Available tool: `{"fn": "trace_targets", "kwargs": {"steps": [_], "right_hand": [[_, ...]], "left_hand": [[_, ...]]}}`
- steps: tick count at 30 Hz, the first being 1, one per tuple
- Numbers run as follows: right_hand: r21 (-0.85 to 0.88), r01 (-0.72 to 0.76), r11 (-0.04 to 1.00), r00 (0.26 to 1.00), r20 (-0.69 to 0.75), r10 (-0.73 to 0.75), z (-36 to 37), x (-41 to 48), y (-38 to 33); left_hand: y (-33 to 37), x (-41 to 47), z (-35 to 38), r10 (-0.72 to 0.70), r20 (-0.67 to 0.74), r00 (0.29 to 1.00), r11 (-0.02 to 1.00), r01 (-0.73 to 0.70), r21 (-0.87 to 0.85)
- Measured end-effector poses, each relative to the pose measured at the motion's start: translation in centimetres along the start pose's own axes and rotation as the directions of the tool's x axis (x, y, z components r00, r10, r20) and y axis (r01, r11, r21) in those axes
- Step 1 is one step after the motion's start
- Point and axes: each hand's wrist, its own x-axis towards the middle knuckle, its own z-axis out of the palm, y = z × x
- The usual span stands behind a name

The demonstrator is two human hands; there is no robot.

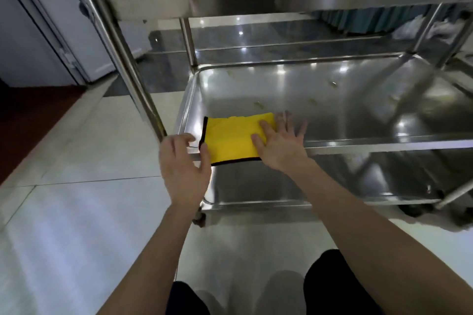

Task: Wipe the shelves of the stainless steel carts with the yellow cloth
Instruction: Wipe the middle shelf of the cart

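A: One yellow cloth [235, 135] lies flat at the middle shelf's [358, 115] seven o'clock corner.
B: Hands?
A: The right hand [279, 145] presses it, fingers spread; the left hand [184, 161] hangs loose at its nine, holding nothing. Probably wiping's start: sweep toward the crumbs [258, 104] at one.

yellow cloth [234, 136] black-edged, silver cart [358, 110]

Right grip [279, 142] flat on yellow cloth [230, 138], left grip [184, 161] at its left edge, steel cart shelf [345, 115] beneath
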Motion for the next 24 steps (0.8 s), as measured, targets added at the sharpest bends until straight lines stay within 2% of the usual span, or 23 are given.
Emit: {"fn": "trace_targets", "kwargs": {"steps": [1,3,5,8,10,13,18,24], "right_hand": [[-0.029,0.015,0.999,0.999,-0.033,-0.016,-0.4,0.2,-0.4],[-0.043,0.1,0.994,0.984,-0.141,-0.105,-1.3,0.4,-2.1],[-0.024,0.18,0.983,0.967,-0.179,-0.182,-2.1,0.7,-4.5],[-0.034,0.235,0.971,0.972,-0.009,-0.236,-1.1,0.7,-7.3],[-0.037,0.23,0.972,0.97,0.09,-0.226,0.4,0.6,-7.2],[0.006,0.215,0.977,0.973,0.089,-0.214,1.1,1.2,-5.0],[0.046,0.111,0.993,0.975,0.189,-0.117,0.3,4.9,-1.6],[-0.026,0.018,0.999,0.986,0.168,-0.014,-0.1,12.0,-2.2]], "left_hand": [[-0.1,0.1,-0.7,-0.107,-0.106,0.989,0.993,0.102,-0.052],[-0.2,2.0,-1.6,-0.307,-0.202,0.93,0.945,0.272,-0.182],[0.0,5.2,-2.0,-0.421,-0.17,0.891,0.883,0.36,-0.301],[-0.6,9.4,-2.6,-0.582,-0.065,0.811,0.735,0.49,-0.469],[-2.0,10.6,-2.4,-0.6,0.083,0.796,0.676,0.559,-0.481],[-3.1,10.9,-1.6,-0.578,0.217,0.787,0.634,0.6,-0.488],[-2.9,10.7,-0.6,-0.607,0.172,0.776,0.631,0.602,-0.489],[-2.9,10.1,-0.2,-0.588,0.101,0.802,0.666,0.552,-0.501]]}}
